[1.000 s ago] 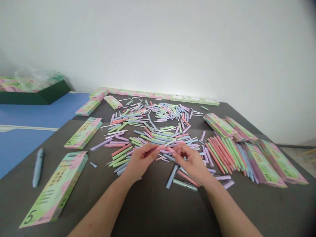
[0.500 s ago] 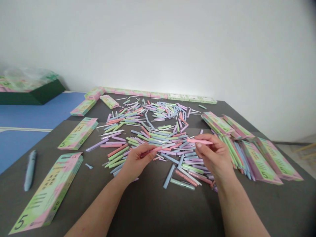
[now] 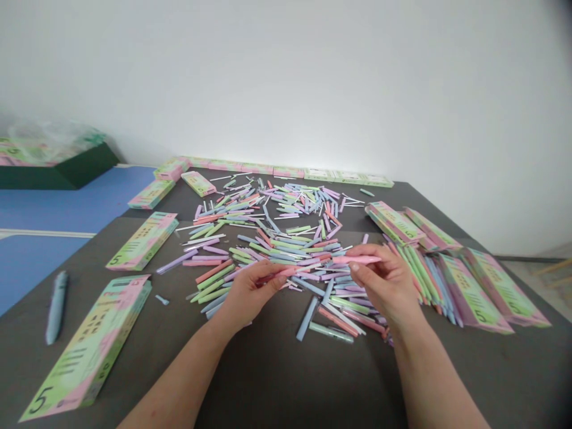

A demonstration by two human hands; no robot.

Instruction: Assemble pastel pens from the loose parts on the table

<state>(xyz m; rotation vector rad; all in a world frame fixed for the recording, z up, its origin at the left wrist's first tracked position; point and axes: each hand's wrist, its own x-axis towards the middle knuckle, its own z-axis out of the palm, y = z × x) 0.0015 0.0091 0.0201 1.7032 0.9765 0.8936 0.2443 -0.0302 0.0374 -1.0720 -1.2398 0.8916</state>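
Observation:
Above the pile of pastel pens [image 3: 286, 245], my left hand [image 3: 245, 295] pinches a pink pen [image 3: 288, 271] that points right, most of it hidden by the fingers. Facing it, my right hand [image 3: 386, 277] holds a tapered pink pen piece [image 3: 351, 260] between thumb and fingers, its wider end toward the left. The two pink pieces are close, with a small gap between them; whether a thin pale tip bridges it I cannot tell. Loose pens and pen parts in green, blue, purple, pink and white lie beneath both hands.
Printed boxes [image 3: 145, 241] line the left side, and a row of boxes [image 3: 288, 172] runs along the wall. More boxes [image 3: 473, 292] lie at right beside sorted pens [image 3: 422, 277]. A thick blue pen [image 3: 56, 307] lies far left. A dark green tray [image 3: 84, 165] stands on a blue surface.
My right hand has moved slightly left and down, bringing its pink pen piece nearer the pink pen in my left hand. The left hand has barely moved.

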